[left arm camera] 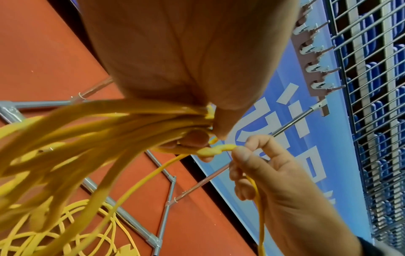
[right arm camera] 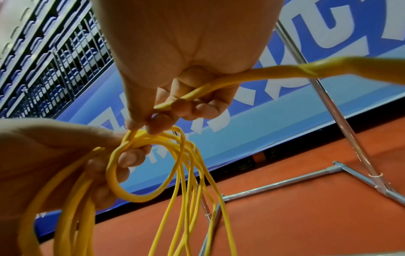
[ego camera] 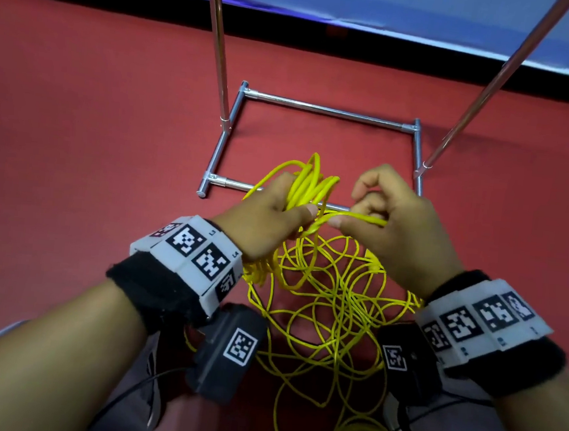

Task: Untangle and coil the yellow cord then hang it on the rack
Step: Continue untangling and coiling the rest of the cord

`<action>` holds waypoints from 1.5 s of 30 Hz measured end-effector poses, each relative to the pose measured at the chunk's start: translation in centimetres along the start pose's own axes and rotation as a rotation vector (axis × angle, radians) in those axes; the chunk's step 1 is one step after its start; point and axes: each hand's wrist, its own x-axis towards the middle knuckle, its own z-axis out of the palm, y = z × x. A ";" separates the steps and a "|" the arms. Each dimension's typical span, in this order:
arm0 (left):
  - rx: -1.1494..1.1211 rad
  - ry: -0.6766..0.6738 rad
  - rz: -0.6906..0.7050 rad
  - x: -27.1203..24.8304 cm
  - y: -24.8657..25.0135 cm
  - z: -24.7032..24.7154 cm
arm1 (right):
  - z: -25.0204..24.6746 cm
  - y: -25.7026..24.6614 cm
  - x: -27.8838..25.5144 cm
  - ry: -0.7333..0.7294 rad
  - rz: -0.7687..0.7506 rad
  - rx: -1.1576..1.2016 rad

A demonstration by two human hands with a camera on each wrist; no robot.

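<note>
Red floor [ego camera: 79, 111] being bordered by blue banner [ego camera: 363, 2]; blue seats [left arm camera: 372, 72] being screened by wire fence [left arm camera: 359, 121].

the rack [ego camera: 323, 108] shows only its floor frame and two uprights in the head view; the uprights run off the top edge, so its top bar is unseen. the yellow cord [ego camera: 319, 307] passes under both wrists and off the bottom edge, its ends not findable. strands nearest the left wrist camera blur together. left hand [ego camera: 269, 214] fingers are hidden behind the bundled loops.
</note>
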 end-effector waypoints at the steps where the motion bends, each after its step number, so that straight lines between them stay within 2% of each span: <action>1: 0.009 -0.029 0.001 -0.1 0.0 -0.1 | -0.2 0.1 0.0 0.035 0.005 0.003; 4: -0.037 -0.095 -0.006 -0.5 0.1 -0.2 | -0.3 -0.1 -0.2 0.140 0.017 0.018; 6: -0.077 -0.063 -0.025 -0.6 0.3 -0.5 | -0.2 -0.3 -0.1 0.158 0.053 0.023; 11: -0.122 0.109 -0.064 0.2 -0.3 -2.3 | -0.8 0.9 0.6 0.103 0.176 0.094; 14: -0.118 0.181 -0.086 0.4 -0.9 -3.4 | -2.0 1.5 0.5 0.030 0.231 0.346; 20: -0.090 0.250 -0.078 0.2 -1.7 -3.5 | -2.3 0.4 0.2 -0.123 0.265 0.646; 23: -0.124 0.236 -0.058 0.3 -1.6 -3.6 | -2.7 0.4 0.4 -0.152 0.198 0.757; 25: -0.132 0.257 -0.051 0.4 -1.6 -3.6 | -2.8 0.4 0.6 -0.113 0.174 0.682; 26: -0.128 0.271 -0.042 0.4 -1.6 -3.6 | -2.9 0.5 0.7 -0.093 0.169 0.529; 29: -0.127 0.310 -0.008 0.5 -1.4 -3.7 | -2.6 1.5 0.9 -0.106 0.091 -0.143; 30: -0.140 0.315 0.004 0.5 -1.3 -3.7 | -2.4 1.7 0.8 -0.115 0.074 -0.268; 32: -0.165 0.315 0.029 0.4 -0.9 -3.6 | -1.9 1.7 0.5 -0.142 0.038 -0.369; 35: -0.215 0.303 0.040 0.2 -0.2 -2.9 | -0.8 0.9 0.4 -0.186 -0.083 -0.343; 39: -0.296 0.234 -0.020 -0.1 0.6 -1.4 | 1.2 -1.3 0.6 -0.266 -0.250 -0.240; 42: -0.322 0.172 -0.068 -0.2 0.8 -0.6 | 1.8 -2.5 0.9 -0.171 -0.249 -0.124; 45: -0.301 0.115 -0.060 -0.7 1.0 0.1 | 1.8 -2.8 1.4 -0.085 -0.279 0.035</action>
